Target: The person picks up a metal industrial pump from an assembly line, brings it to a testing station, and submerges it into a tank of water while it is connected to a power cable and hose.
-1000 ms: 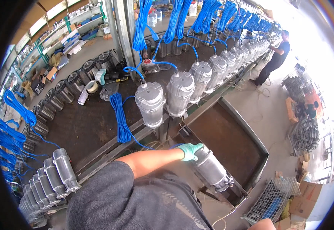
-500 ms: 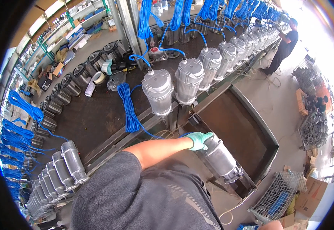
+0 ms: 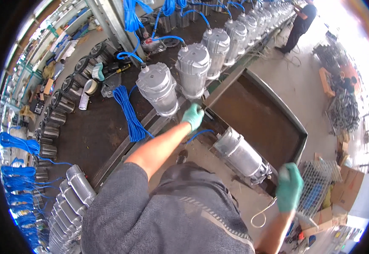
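Your right gloved hand (image 3: 290, 187), blurred, hovers just beside the lower end of the silver motor housing (image 3: 241, 153); whether its fingers grip anything, I cannot tell. That housing lies on its side along the near edge of a rust-brown metal tray (image 3: 252, 118), a blue cable (image 3: 200, 132) at its upper end. Your left gloved hand (image 3: 193, 116) is curled near the tray's left corner, its contents hidden. Beyond it, upright housings (image 3: 158, 91) line the bench (image 3: 91, 131). Farther off stands a person (image 3: 299, 25) in dark clothes.
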The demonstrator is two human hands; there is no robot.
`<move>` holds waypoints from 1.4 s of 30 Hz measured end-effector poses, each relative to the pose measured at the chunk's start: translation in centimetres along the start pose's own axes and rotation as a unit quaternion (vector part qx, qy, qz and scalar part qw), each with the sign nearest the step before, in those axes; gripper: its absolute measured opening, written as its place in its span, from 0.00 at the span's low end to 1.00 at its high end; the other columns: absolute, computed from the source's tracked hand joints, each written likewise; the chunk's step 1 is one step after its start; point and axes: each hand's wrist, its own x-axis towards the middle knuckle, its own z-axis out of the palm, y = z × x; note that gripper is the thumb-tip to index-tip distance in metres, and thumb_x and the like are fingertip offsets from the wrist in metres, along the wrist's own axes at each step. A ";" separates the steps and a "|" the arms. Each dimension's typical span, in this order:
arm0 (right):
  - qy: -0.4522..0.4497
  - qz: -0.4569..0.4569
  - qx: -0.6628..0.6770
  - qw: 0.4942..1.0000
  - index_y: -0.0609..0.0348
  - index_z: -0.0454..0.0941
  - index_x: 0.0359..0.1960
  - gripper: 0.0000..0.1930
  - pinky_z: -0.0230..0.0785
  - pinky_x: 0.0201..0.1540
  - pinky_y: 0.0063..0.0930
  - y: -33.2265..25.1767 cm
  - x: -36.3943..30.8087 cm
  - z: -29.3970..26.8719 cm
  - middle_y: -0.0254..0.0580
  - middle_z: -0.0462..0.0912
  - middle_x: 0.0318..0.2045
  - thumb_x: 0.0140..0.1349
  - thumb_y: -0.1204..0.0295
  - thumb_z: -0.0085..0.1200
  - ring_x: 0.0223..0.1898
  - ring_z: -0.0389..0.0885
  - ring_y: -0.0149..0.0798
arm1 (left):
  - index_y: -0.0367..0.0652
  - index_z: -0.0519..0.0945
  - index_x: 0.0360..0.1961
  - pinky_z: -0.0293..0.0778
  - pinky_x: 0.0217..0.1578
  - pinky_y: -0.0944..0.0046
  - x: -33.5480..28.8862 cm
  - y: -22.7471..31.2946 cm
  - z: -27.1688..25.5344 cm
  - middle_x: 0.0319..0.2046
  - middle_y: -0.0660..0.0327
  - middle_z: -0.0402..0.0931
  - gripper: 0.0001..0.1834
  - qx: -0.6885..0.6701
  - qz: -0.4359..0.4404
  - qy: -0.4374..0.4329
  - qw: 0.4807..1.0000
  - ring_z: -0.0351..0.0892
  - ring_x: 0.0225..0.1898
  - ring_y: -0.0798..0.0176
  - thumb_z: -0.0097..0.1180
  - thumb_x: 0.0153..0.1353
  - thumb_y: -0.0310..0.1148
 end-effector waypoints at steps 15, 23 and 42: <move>0.164 0.161 -0.038 0.972 0.60 0.82 0.43 0.09 0.77 0.45 0.40 16.3 1.8 15.3 0.51 0.87 0.38 0.68 0.69 0.56 0.38 0.87 0.50 | 0.43 0.71 0.50 0.72 0.13 0.58 5.2 0.4 2.0 0.26 0.56 0.79 0.12 -0.141 -0.178 -0.034 0.973 0.76 0.15 0.61 0.51 0.70 0.36; 0.146 0.152 -0.158 0.965 0.55 0.82 0.38 0.07 0.77 0.42 0.44 15.8 2.0 15.3 0.52 0.87 0.35 0.66 0.66 0.56 0.37 0.85 0.55 | 0.47 0.72 0.41 0.66 0.12 0.64 6.2 -0.1 0.6 0.23 0.64 0.72 0.08 -0.167 -0.176 -0.184 0.953 0.69 0.15 0.67 0.56 0.72 0.37; 0.134 0.164 -0.145 0.966 0.54 0.84 0.38 0.09 0.77 0.39 0.44 15.4 2.2 15.5 0.53 0.87 0.32 0.67 0.65 0.56 0.33 0.86 0.54 | 0.44 0.83 0.45 0.72 0.27 0.69 -2.2 0.9 -3.1 0.24 0.69 0.76 0.07 -0.175 0.112 -0.247 0.947 0.71 0.24 0.76 0.57 0.70 0.32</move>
